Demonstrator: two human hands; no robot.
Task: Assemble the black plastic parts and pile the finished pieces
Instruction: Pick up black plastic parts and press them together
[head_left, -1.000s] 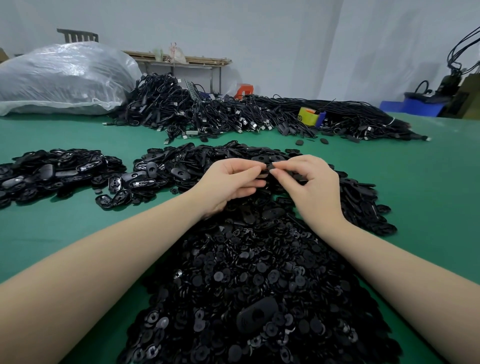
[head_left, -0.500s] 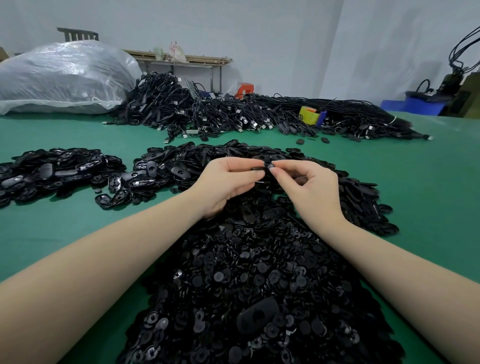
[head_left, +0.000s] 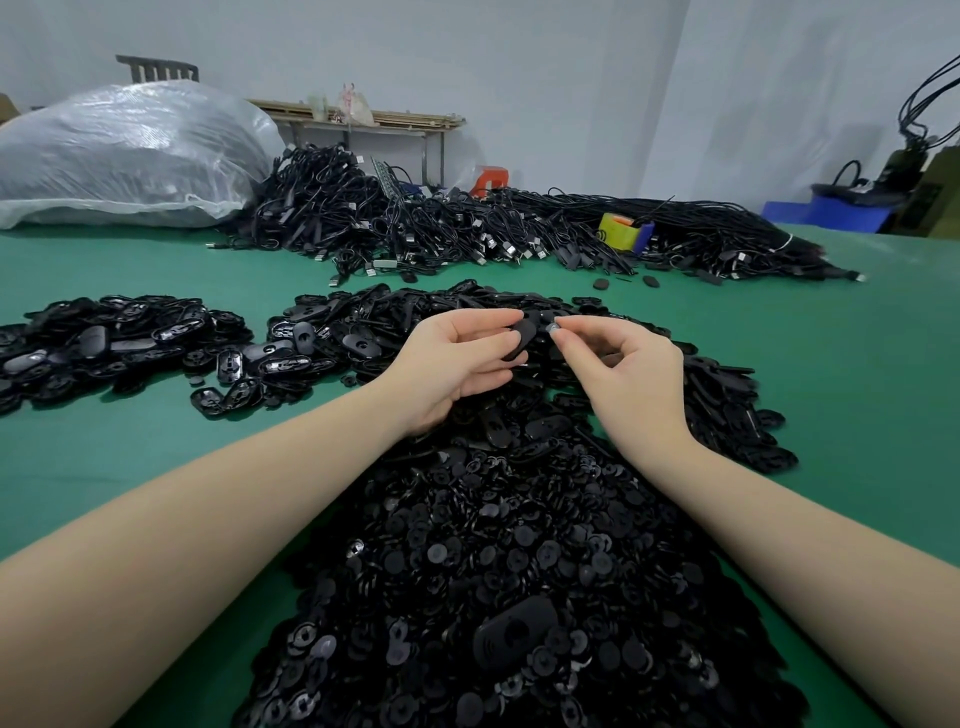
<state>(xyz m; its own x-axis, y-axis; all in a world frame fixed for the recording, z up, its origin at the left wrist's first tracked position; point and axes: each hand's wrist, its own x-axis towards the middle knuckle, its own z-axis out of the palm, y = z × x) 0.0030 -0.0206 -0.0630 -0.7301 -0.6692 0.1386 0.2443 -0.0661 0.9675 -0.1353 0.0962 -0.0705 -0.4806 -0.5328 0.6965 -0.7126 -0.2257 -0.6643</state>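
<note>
My left hand (head_left: 452, 364) holds a black oval shell (head_left: 522, 336) between thumb and fingers, above the middle heap. My right hand (head_left: 623, 371) pinches a small round black disc (head_left: 553, 328) at its fingertips, just right of the shell and nearly touching it. Below both hands spreads a big heap of small round discs (head_left: 519, 571), with one oval shell (head_left: 514, 631) lying on top. Behind the hands lies a heap of oval shells (head_left: 374, 322). A separate pile of black oval pieces (head_left: 104, 338) sits at the left.
The green table (head_left: 130, 441) carries a long tangle of black cables (head_left: 467, 228) at the back, a yellow and blue object (head_left: 623, 231) among them, and a large clear plastic bag (head_left: 124, 156) at the far left. Blue bins (head_left: 831, 210) stand at the right.
My hands have drawn slightly apart. The oval shell now shows tilted in my left hand, and the small disc is visible at my right fingertips.
</note>
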